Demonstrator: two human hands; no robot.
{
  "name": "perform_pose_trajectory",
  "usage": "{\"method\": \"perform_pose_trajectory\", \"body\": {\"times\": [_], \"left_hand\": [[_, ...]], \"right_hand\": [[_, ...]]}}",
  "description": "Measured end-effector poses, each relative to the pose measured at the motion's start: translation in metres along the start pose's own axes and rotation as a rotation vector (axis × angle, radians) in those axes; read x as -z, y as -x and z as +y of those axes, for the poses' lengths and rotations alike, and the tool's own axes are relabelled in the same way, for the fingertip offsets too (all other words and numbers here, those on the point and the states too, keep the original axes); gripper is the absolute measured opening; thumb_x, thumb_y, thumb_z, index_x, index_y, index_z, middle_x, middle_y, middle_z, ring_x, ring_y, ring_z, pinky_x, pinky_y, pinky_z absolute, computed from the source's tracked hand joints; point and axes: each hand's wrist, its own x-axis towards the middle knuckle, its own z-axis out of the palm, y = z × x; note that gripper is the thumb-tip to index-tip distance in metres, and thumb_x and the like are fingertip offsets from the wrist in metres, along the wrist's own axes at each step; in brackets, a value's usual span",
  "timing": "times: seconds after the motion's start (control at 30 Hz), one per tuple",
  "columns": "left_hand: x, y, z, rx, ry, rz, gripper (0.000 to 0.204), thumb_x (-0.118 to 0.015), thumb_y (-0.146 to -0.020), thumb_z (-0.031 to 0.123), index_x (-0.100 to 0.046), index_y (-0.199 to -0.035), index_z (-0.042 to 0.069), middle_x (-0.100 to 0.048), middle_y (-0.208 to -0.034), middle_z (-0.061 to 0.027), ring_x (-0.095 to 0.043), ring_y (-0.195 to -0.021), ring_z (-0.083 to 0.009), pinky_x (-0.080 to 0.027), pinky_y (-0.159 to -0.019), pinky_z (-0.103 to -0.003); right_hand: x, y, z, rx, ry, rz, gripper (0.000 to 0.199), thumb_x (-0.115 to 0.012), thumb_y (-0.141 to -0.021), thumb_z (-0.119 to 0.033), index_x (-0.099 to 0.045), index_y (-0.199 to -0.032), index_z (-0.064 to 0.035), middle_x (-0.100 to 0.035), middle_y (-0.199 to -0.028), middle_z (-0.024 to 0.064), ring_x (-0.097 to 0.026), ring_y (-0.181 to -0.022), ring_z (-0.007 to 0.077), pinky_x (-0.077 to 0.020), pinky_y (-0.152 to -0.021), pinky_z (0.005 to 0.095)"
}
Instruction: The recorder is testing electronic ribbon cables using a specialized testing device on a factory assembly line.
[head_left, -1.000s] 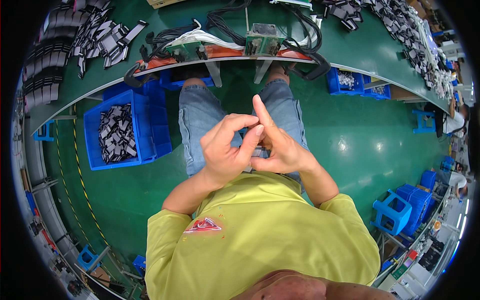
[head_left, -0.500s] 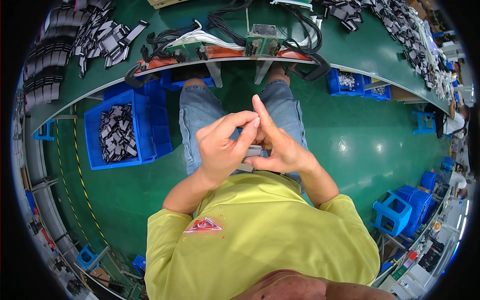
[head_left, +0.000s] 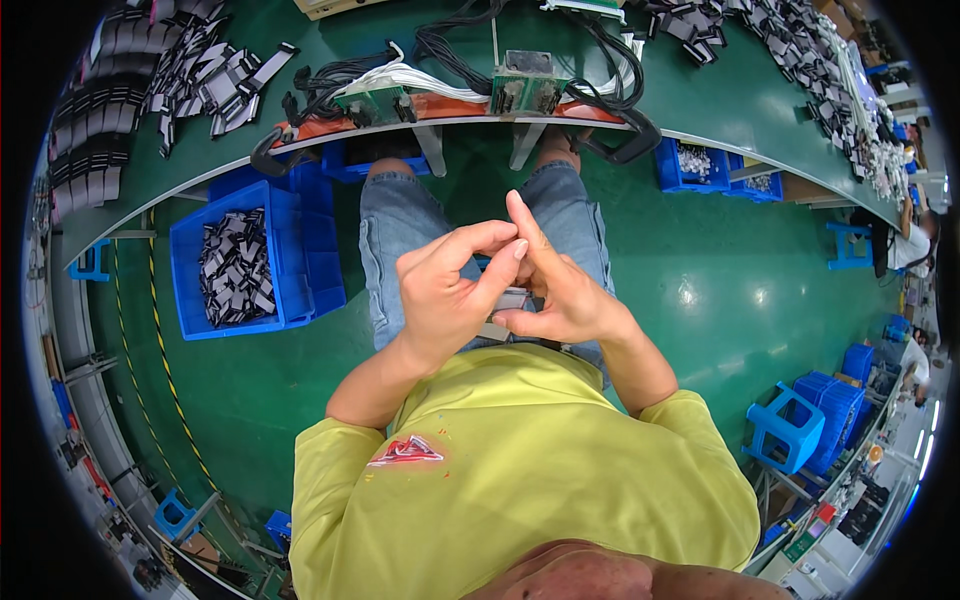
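Observation:
My left hand (head_left: 447,290) and my right hand (head_left: 563,290) meet in front of my lap. The thumb and forefinger of the left are pinched together against the right forefinger; whatever lies in that pinch is hidden. My right forefinger points up and away, while its thumb reaches across toward the left palm. Between the palms shows a light grey flat piece (head_left: 512,299), seemingly a short ribbon cable, in the curl of my right hand. Its far part is covered by fingers. Below it a paler flat edge (head_left: 493,332) shows above my shirt.
Ahead curves a green workbench (head_left: 430,195) edge with circuit boards (head_left: 525,85), black and white cable bundles (head_left: 400,75), and piles of grey ribbon cables (head_left: 225,85). A blue bin (head_left: 290,265) of cables stands left on the floor. Blue stools (head_left: 785,425) stand right.
The left thumb has slid slightly right and down along the right forefinger. Otherwise both hands keep nearly the same pose.

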Motion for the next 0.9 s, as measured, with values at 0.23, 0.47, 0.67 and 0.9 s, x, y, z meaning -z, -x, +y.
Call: {"method": "perform_pose_trajectory", "body": {"times": [0.23, 0.47, 0.67, 0.9], "left_hand": [[0.002, -0.001, 0.003, 0.04, 0.032, -0.065, 0.02, -0.081, -0.088, 0.002, -0.076, -0.107, -0.001, -0.079, -0.099, -0.0123, -0.077, -0.085, -0.0192, -0.06, -0.074, -0.03], [0.008, 0.0, -0.011, -0.096, -0.104, -0.37, 0.026, -0.082, -0.086, 0.004, -0.074, -0.111, 0.002, -0.067, -0.104, -0.0116, -0.068, -0.091, -0.0248, -0.055, -0.079, -0.036], [0.008, 0.003, -0.024, 0.095, 0.23, -0.155, 0.019, -0.079, -0.09, -0.001, -0.07, -0.107, -0.001, -0.065, -0.107, -0.0093, -0.065, -0.095, -0.0145, -0.054, -0.077, -0.028], [0.011, -0.001, -0.031, 0.174, 0.667, -0.031, 0.024, -0.073, -0.097, -0.003, -0.058, -0.115, -0.001, -0.059, -0.114, -0.0082, -0.063, -0.099, -0.0131, -0.054, -0.084, -0.028]], "right_hand": [[0.011, 0.003, -0.007, 0.001, 0.06, 0.03, 0.118, -0.077, -0.082, 0.002, -0.002, -0.171, -0.0128, -0.073, -0.097, 0.0123, -0.068, -0.084, 0.0216, -0.0548, -0.071, 0.0325], [0.027, 0.006, -0.012, -0.075, 0.171, 0.211, 0.109, -0.079, -0.077, 0.005, -0.023, -0.168, -0.0098, -0.068, -0.084, 0.0068, -0.063, -0.076, 0.018, -0.0563, -0.073, 0.0311], [0.024, 0.002, -0.003, -0.005, -0.033, 0.328, 0.101, -0.087, -0.078, -0.004, -0.033, -0.164, -0.0069, -0.072, -0.099, 0.0091, -0.069, -0.089, 0.0178, -0.0569, -0.083, 0.0312], [0.03, 0.005, -0.003, 0.136, 0.152, 0.29, 0.04, -0.082, -0.085, -0.002, -0.071, -0.123, 0.0002, -0.072, -0.1, 0.011, -0.069, -0.088, 0.0194, -0.0548, -0.078, 0.0311]]}}
